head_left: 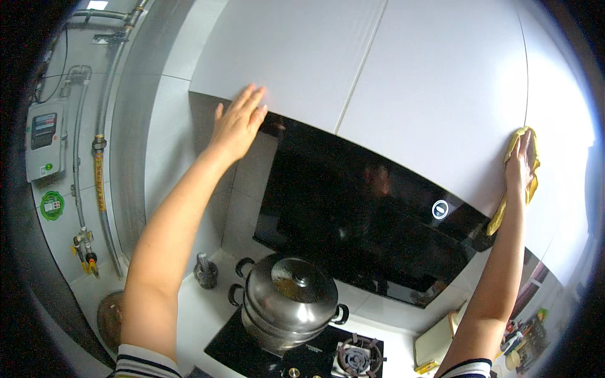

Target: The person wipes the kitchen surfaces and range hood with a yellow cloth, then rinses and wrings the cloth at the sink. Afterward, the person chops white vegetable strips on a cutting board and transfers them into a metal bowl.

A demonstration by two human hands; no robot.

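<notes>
My right hand [519, 163] presses a yellow cloth [533, 182] against the white cabinet doors [425, 90], close to the seam at the right. A loose end of the cloth hangs down past the lower door edge. With fingers spread, my left hand [241, 122] rests at the bottom edge of the left cabinet door [283, 52] and holds nothing. Between my arms, below the doors, is the glossy black front of a range hood [340, 212].
A stainless steel steamer pot [302, 312] with a lid stands on the black gas hob [236, 345], beside a burner [357, 359]. Gas pipes [101, 132] and a meter [46, 141] line the left wall. A cream container [435, 342] stands at the right.
</notes>
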